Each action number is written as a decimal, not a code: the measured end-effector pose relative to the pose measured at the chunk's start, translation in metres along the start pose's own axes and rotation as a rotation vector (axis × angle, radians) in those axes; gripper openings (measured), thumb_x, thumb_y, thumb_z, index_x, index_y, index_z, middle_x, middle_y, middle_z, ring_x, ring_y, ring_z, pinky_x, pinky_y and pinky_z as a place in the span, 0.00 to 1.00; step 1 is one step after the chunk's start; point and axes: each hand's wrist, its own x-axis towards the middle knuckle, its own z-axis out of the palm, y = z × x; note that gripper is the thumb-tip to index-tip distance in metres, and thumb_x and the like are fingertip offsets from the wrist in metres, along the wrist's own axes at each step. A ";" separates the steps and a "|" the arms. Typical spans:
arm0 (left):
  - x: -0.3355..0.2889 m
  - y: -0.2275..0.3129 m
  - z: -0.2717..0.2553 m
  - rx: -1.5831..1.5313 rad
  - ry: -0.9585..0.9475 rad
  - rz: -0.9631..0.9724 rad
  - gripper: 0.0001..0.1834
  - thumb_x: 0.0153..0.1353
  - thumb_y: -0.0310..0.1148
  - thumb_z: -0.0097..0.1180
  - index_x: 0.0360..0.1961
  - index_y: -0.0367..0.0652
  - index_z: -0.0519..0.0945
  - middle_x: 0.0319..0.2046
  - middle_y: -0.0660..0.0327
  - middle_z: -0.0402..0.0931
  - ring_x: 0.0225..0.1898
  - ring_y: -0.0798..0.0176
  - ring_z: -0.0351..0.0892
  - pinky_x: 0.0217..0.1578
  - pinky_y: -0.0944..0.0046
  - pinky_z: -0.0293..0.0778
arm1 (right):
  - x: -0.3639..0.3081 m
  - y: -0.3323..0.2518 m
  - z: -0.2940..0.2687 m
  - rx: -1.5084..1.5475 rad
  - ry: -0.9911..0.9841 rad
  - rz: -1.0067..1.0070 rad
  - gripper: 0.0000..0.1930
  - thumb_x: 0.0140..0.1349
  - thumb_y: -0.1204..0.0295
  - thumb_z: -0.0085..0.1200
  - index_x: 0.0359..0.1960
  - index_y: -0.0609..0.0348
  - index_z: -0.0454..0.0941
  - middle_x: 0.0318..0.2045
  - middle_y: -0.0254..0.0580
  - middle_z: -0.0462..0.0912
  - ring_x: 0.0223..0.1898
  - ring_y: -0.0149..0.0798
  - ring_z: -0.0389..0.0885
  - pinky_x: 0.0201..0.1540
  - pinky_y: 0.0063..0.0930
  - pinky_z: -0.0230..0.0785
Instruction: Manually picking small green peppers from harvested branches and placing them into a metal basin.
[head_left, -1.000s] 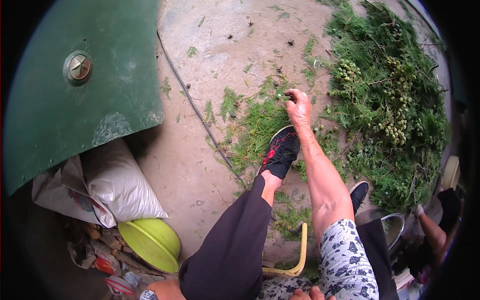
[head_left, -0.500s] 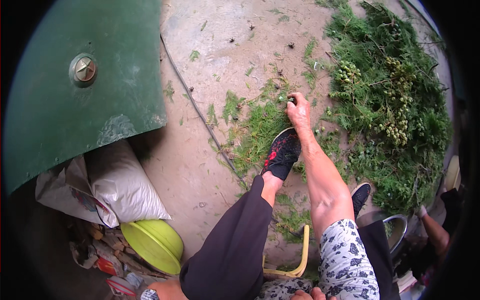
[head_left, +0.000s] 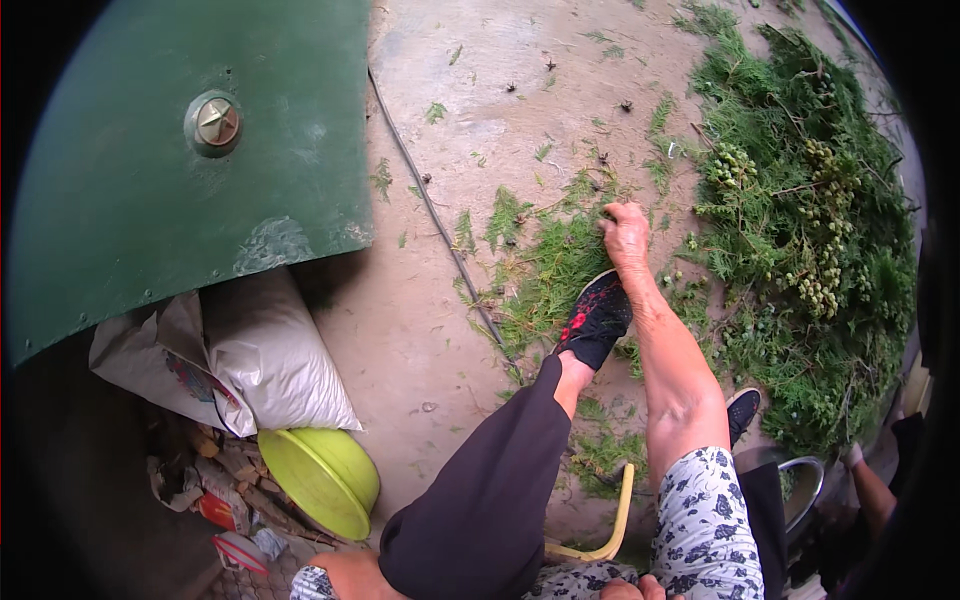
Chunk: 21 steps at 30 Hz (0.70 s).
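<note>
My right hand [head_left: 627, 236] reaches down to the ground just beyond my black shoe [head_left: 598, 318] with red specks. Its fingers are curled and closed; what they hold, if anything, is hidden. Flat green conifer sprigs [head_left: 560, 262] lie beside and under it. A large heap of conifer branches [head_left: 775, 225], dotted with clusters of pale green cones [head_left: 822, 270], spreads to the right. At the lower edge, my left hand [head_left: 633, 589] rests near my lap, only its bent fingers in sight. They look closed, and I cannot make out anything in them.
A green metal panel [head_left: 120, 190] with a star boss stands at upper left. Below it are a white sack [head_left: 275, 360], a lime-green basin [head_left: 325, 478] and firewood. A dark cable [head_left: 430, 205] crosses the ground. At right, another person's hand [head_left: 852, 455] is near a metal basin [head_left: 805, 490].
The whole view has shifted, so the scene sits farther right. My right hand has moved slightly left over the sprigs, and the green bit seen at its fingertips no longer shows.
</note>
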 end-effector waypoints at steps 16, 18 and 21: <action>0.011 0.021 -0.059 0.113 0.101 -0.300 0.14 0.46 0.21 0.50 0.38 0.39 0.73 0.24 0.56 0.72 0.27 0.55 0.74 0.28 0.59 0.68 | -0.125 -0.156 -0.234 1.346 -0.257 0.403 0.18 0.55 0.83 0.51 0.49 0.68 0.67 0.35 0.45 0.76 0.33 0.35 0.79 0.38 0.27 0.77; 0.014 0.016 -0.057 0.042 0.214 -0.406 0.13 0.46 0.22 0.54 0.37 0.39 0.74 0.29 0.53 0.75 0.31 0.49 0.76 0.32 0.57 0.71 | -0.140 -0.171 -0.264 1.379 -0.277 0.313 0.19 0.54 0.84 0.50 0.50 0.69 0.67 0.36 0.44 0.76 0.35 0.36 0.79 0.41 0.29 0.76; 0.019 0.011 -0.051 -0.024 0.326 -0.383 0.11 0.47 0.21 0.56 0.34 0.35 0.77 0.30 0.51 0.75 0.30 0.53 0.77 0.31 0.62 0.72 | -0.166 -0.200 -0.310 1.355 -0.294 0.267 0.21 0.53 0.86 0.50 0.50 0.69 0.66 0.37 0.44 0.76 0.36 0.35 0.79 0.43 0.29 0.76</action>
